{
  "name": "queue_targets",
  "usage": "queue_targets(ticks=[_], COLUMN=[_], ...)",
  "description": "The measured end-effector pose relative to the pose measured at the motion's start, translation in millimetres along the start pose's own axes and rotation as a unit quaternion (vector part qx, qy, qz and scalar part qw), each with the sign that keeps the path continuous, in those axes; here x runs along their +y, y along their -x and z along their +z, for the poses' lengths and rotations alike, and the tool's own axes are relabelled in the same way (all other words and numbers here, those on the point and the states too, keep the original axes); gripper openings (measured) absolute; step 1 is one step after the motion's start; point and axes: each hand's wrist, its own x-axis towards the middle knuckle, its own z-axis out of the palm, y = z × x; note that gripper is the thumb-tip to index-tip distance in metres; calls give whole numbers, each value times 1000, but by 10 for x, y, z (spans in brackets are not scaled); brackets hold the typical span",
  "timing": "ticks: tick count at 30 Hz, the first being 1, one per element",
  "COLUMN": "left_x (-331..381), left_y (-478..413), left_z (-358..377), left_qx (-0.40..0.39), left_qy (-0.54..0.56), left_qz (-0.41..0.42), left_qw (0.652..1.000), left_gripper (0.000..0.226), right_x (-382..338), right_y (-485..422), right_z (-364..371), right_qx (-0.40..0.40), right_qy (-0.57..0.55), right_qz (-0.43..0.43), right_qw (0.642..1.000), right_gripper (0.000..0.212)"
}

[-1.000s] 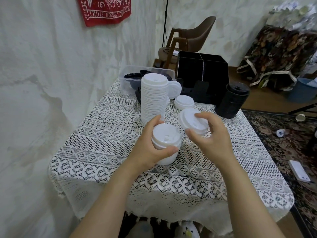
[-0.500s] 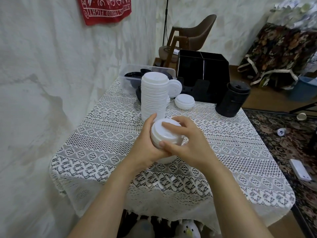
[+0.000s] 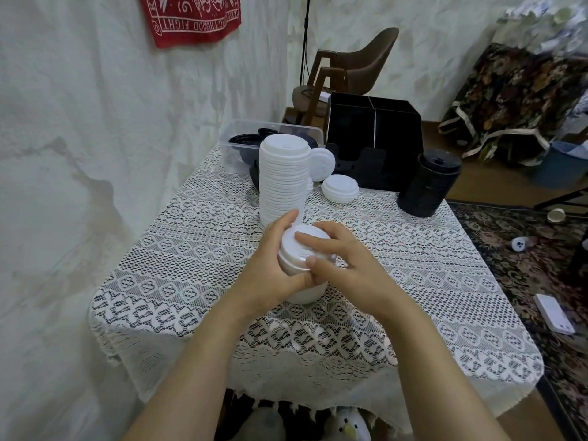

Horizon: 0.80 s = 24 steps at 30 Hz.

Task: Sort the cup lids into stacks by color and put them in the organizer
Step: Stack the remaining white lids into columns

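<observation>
- Clear plastic bin (image 3: 234, 140): stood at the far left of the surface (image 3: 178, 249), which is covered with a white lace cloth; black lids are seen inside it.
- Tall stack of white lids (image 3: 282, 183): upright, just in front of the bin.
- Left hand (image 3: 269, 272): fingers are curled round the left side of a small white lid stack (image 3: 291, 254), which is gripped near mid-surface, just in front of the tall stack. Whether its base rests on the cloth cannot be told.
- Right hand (image 3: 345, 275): the same small stack is pinched, with the forefinger laid across the top lid and the thumb set on the near rim.
- Single white lid (image 3: 323, 163): tilted on edge beside the tall stack.
- Short white lid pile (image 3: 339, 189): laid flat, just in front of the organizer.
- Black organizer (image 3: 375, 144): placed at the far edge; no lids are seen inside it.
- Black lid stack (image 3: 429, 183): leaned slightly, at the organizer's right front corner.
</observation>
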Motion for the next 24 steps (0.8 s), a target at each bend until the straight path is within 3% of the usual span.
queue_targets(ticks=[9,24], left_x=[-12,-91], left_y=[-69,-68], left_z=[52,128], left_qx=[33,75], left_qy=[-24,3], left_qz=[18,57], left_qw=[999,996], left_gripper=[82,60], right_x=[-14,72], right_y=[11,-40], right_z=[11,124], right_qx=[12,55], right_qy=[-114,-86], right_qz=[25,-39], right_qw=[993,994], right_gripper=[36,30])
